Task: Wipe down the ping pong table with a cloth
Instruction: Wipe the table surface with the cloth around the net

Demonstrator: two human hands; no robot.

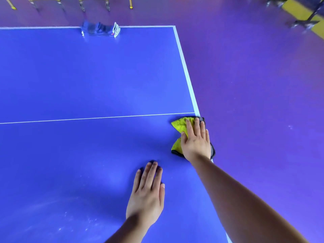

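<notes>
Left hand [146, 195]: lies palm-down and flat on the ping pong table [87, 76], fingers straight and close together, pointing away from the person. It holds nothing.

Near-left table surface: pale dusty smears and specks [70, 220] are visible.

Right hand [196, 141]: pressed palm-down on the cloth [180, 125], fingers extended and slightly spread. The fingers lie over the cloth and do not curl round it.

Cloth: yellow microfibre with dark grey edging, crumpled under the hand. It sits at the table's right edge, over the white border line [185, 71], with grey edging showing at the rim on the floor side. Its long axis runs near to far, roughly along that edge. Its far end lies just short of the point where the thin white centre line [96, 118] meets the border.

Far edge of table: a blue and white bundle [100, 29] rests on the surface, too blurred to identify.

Beyond the table: purple floor [263, 85]. Chair legs [82, 4] stand along the top of the view. A yellow panel on a dark frame [301, 13] stands at far right.
</notes>
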